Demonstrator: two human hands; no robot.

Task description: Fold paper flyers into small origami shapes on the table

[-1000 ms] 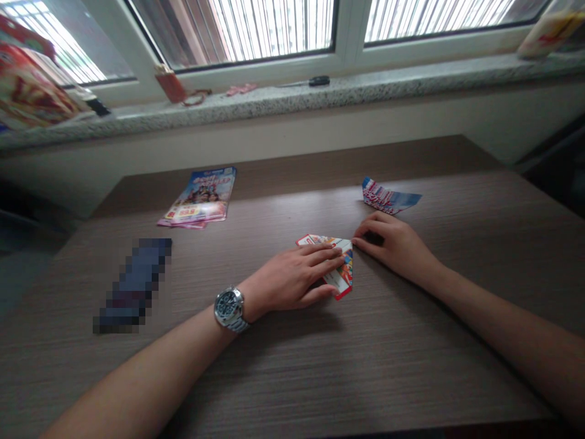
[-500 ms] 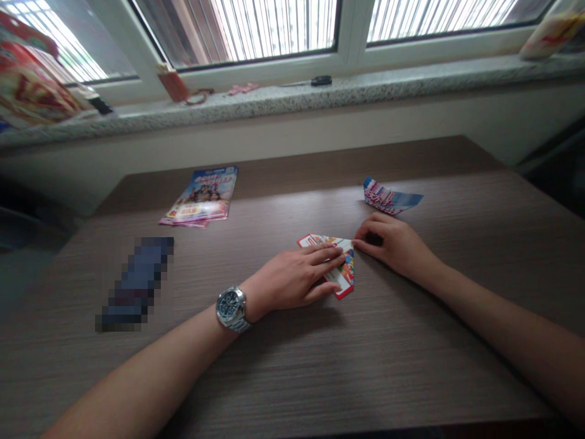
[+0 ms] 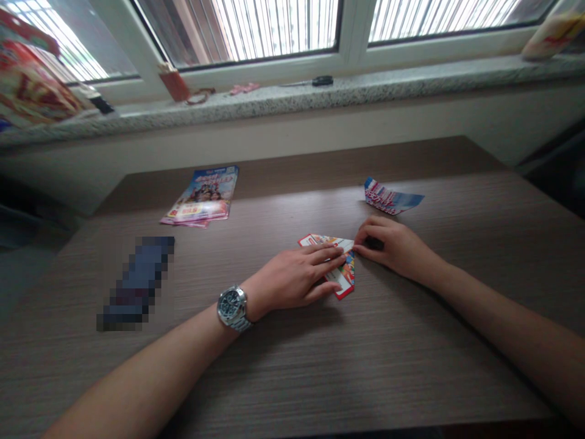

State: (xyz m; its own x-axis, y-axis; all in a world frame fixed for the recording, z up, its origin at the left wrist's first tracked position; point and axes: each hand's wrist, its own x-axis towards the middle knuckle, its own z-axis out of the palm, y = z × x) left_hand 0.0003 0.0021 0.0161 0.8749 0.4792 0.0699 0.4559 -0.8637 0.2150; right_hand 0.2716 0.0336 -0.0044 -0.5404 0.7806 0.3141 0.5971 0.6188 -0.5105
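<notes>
A small folded paper (image 3: pixel 348 268), printed in red, white and several colours, lies on the brown table (image 3: pixel 283 378). My left hand (image 3: pixel 299 277), with a silver watch on its wrist, rests flat on the paper with its fingers spread. At the paper's right corner my right hand (image 3: pixel 388 244) pinches the tip between thumb and forefinger. Just beyond my right hand sits a folded blue and pink paper (image 3: pixel 393 200), one end of it raised off the table.
A stack of colourful leaflets (image 3: pixel 205 195) lies at the back left. Nearer on the left is a dark, pixelated object (image 3: pixel 139 280). Along the back, the stone windowsill (image 3: pixel 274 100) holds a red-brown case (image 3: pixel 174 84), a black-handled tool (image 3: pixel 322 80) and bags.
My right hand has shifted very slightly down at the paper's corner. My left hand stays in place on the paper.
</notes>
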